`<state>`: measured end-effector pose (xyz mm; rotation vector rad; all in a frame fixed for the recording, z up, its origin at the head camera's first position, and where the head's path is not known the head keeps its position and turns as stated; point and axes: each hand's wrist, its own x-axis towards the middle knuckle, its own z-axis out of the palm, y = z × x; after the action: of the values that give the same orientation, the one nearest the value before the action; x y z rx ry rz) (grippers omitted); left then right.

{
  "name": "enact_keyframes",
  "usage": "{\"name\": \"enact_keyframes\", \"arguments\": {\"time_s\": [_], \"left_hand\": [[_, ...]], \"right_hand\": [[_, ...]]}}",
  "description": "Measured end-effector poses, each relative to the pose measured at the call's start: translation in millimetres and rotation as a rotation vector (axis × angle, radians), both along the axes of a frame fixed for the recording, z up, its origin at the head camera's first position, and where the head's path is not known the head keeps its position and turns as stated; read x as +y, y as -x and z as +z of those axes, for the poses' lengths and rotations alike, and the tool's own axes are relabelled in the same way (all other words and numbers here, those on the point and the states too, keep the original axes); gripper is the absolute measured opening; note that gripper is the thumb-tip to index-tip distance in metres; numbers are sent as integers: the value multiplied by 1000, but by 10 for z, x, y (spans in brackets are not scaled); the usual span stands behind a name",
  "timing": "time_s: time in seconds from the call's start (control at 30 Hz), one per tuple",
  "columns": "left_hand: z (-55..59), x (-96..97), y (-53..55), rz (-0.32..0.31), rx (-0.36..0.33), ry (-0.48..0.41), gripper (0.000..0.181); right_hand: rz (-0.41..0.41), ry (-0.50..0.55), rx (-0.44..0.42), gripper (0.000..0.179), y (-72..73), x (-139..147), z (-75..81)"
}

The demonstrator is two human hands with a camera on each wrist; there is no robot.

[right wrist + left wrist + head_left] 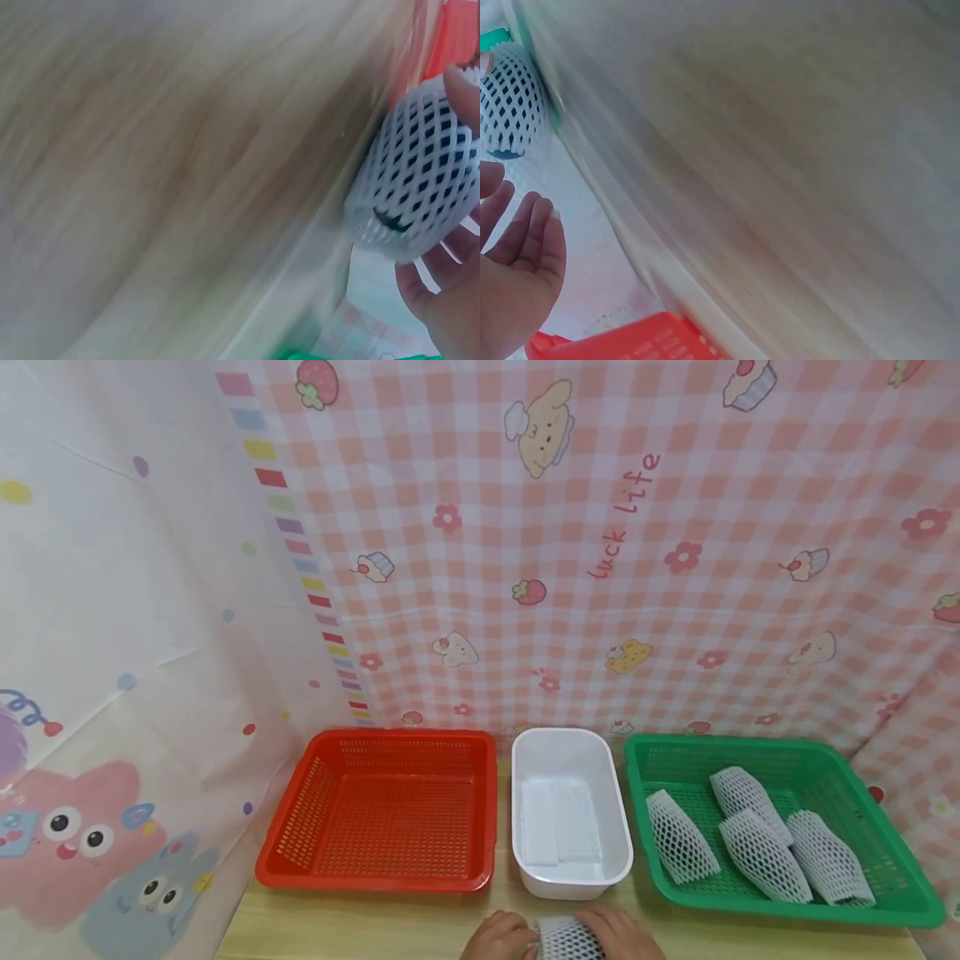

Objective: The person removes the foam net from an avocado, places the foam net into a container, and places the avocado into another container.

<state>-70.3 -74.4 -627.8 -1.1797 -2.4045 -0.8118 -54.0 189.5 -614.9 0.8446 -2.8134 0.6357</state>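
A white foam net sleeve (567,939) lies between the two hands at the front edge of the head view. Dark colour shows through its mesh; the kind of item inside is hidden. My right hand (621,935) grips the sleeve from the right; the right wrist view shows its thumb and fingers around the netting (420,165). At the sleeve's left end is my left hand (498,937). In the left wrist view that hand (525,277) has loosely bent fingers, with a small gap between the fingertips and the net.
A red basket (375,887) stands at the left. In the middle is a white bin (573,890) with flat white foam nets (577,822) inside. The green basket (795,917) at the right holds several net-wrapped items (765,856). A checked cloth (525,527) hangs behind the wooden table (360,927).
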Motion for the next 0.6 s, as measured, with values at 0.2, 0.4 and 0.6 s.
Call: {"name": "enact_keyframes", "arguments": {"time_s": [0.2, 0.4, 0.6], "left_hand": [[-24, 34, 20, -22, 31, -41, 10], [-176, 78, 48, -70, -17, -177, 10], [-245, 114, 50, -91, -144, -178, 19]], "right_hand": [[15, 24, -76, 79, 22, 96, -2], [35, 116, -251, 81, 20, 179, -3], [-8, 138, -413, 80, -16, 205, 107]]}}
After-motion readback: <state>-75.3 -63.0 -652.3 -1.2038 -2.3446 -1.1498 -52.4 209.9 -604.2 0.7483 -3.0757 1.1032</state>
